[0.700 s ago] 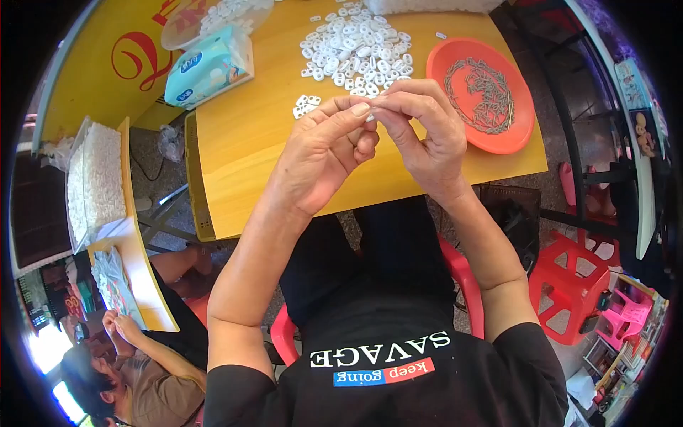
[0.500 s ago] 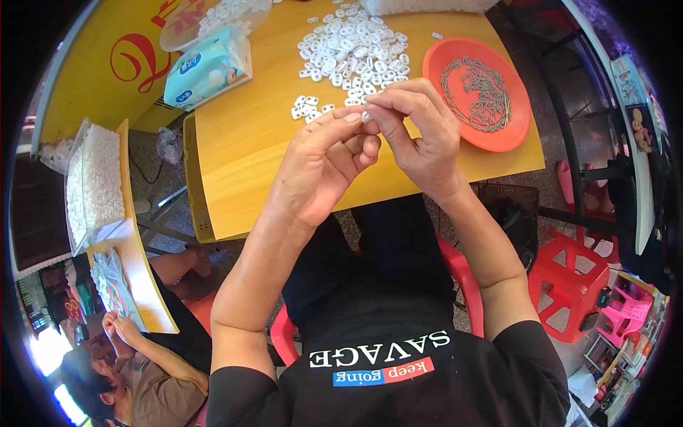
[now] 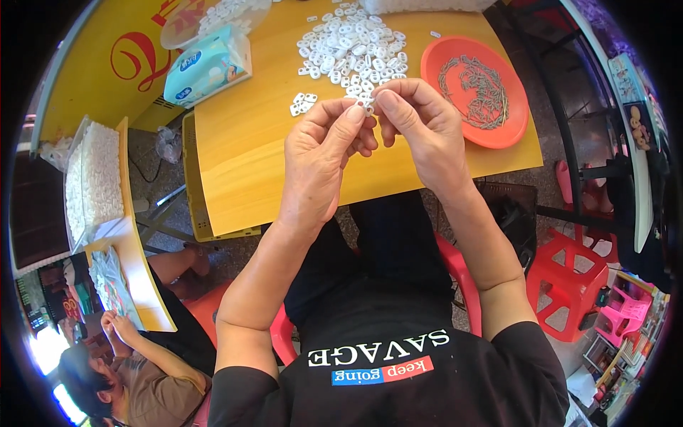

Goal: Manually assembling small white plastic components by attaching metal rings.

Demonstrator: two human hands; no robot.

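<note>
My left hand [image 3: 316,153] pinches a small white plastic piece with holes [image 3: 368,108] between thumb and fingers, above the near part of the table. My right hand [image 3: 430,135] meets it from the right, thumb and forefinger pressed together beside the piece. Whatever lies between those right fingertips is too small and hidden to make out. Just beyond my hands spreads a pile of similar white oval pieces [image 3: 352,46], each with two holes. A few of them form a small group [image 3: 304,104] left of the pile.
A red plate [image 3: 518,127] of small grey screw-like pins [image 3: 473,92] sits right of my hands. A blue tissue pack [image 3: 208,67] and a clear bowl [image 3: 181,32] of white pieces stand at left. Another person [image 3: 135,384] works at a side table, lower left.
My left hand has rolled over, so its thumb now lies on top and its palm is turned away. The right hand's fingertips have drawn slightly apart from the left's.
</note>
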